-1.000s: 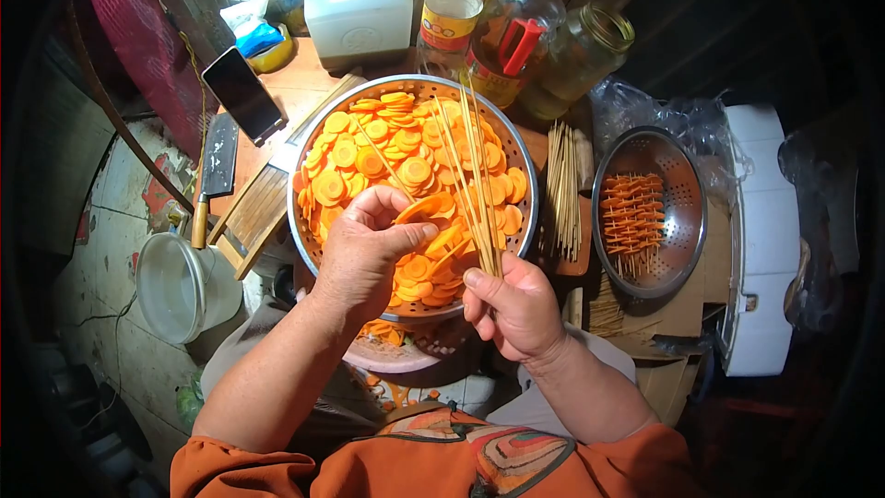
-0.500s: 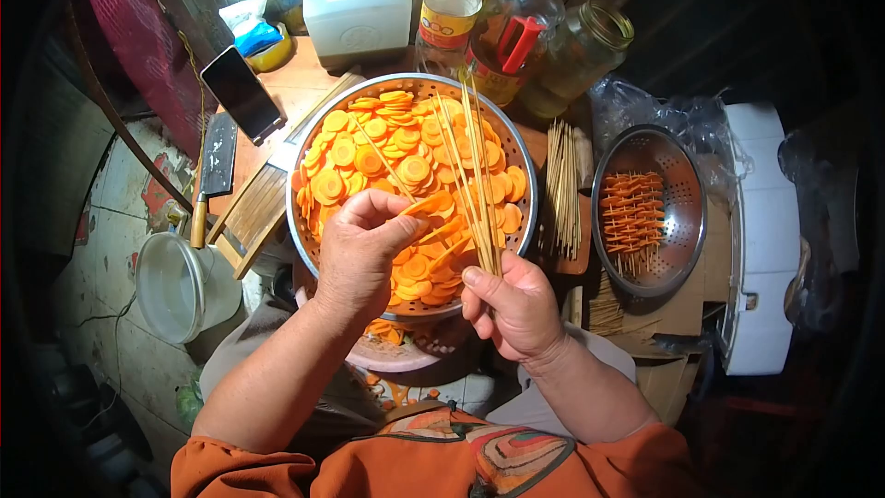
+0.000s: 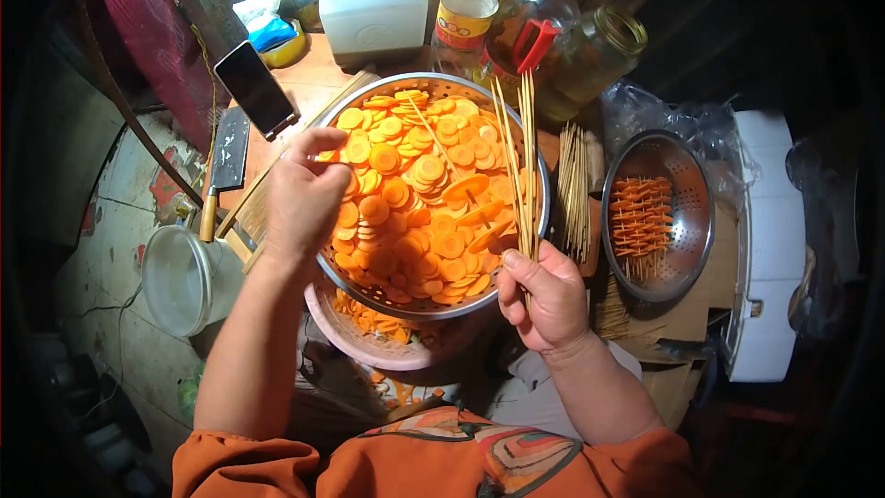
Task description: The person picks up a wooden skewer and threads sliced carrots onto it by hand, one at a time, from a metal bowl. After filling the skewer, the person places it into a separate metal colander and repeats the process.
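Note:
A metal colander (image 3: 431, 312) holds a heap of orange carrot slices (image 3: 406, 161). My right hand (image 3: 546, 295) grips a bundle of thin bamboo skewers (image 3: 528, 166) at its lower end, the skewers pointing up over the colander's right side. One skewer leans apart to the left, with several carrot slices (image 3: 479, 214) threaded on it. At the colander's left rim is my left hand (image 3: 313, 189), thumb and fingers brought together at the slices; a bit of orange shows by the fingertips, and what they hold is too small to name.
Behind stand a white jug (image 3: 373, 18), bottles (image 3: 466, 14) and a glass jar (image 3: 604, 51). A cleaver (image 3: 229, 152), phone (image 3: 255, 89) and white bucket (image 3: 175, 281) are left. Loose skewers (image 3: 573, 189) and a small colander (image 3: 682, 272) of threaded carrots (image 3: 643, 217) lie right. A pink basin (image 3: 355, 341) sits below.
My left hand has moved left, off the threaded slices, to the colander's left side. My right hand and its skewers have shifted a little right. The view has shifted slightly.

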Available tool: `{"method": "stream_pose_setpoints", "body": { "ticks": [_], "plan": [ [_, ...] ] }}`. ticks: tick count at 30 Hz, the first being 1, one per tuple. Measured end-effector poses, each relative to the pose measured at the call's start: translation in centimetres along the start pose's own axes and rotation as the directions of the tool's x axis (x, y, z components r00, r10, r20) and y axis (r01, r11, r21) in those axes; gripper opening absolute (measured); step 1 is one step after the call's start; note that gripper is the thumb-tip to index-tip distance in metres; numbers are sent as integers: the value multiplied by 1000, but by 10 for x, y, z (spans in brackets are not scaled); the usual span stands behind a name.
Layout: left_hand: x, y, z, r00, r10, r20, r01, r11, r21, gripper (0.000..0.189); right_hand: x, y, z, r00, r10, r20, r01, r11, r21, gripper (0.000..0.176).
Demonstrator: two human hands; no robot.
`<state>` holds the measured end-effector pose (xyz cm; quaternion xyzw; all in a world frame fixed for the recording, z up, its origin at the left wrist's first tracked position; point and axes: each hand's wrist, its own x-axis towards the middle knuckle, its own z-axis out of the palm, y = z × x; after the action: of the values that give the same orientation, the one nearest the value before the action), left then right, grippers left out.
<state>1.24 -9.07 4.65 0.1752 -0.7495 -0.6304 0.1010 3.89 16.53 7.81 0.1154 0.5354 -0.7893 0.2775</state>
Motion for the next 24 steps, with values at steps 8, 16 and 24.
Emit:
{"method": "stream_pose_setpoints", "body": {
  "ticks": [8,16,24],
  "plan": [
    [2,-25,-6,987,116,109,-158,602,783,27,-1,2,3,999,23,31,-22,1000,-19,10],
    [-3,-8,14,953,-69,294,-117,813,570,23,-3,2,3,998,52,26,-51,998,-46,11],
    [-9,-30,34,942,155,298,-326,633,702,21,-2,5,-4,997,60,45,-58,997,-46,15]
  ]
}}
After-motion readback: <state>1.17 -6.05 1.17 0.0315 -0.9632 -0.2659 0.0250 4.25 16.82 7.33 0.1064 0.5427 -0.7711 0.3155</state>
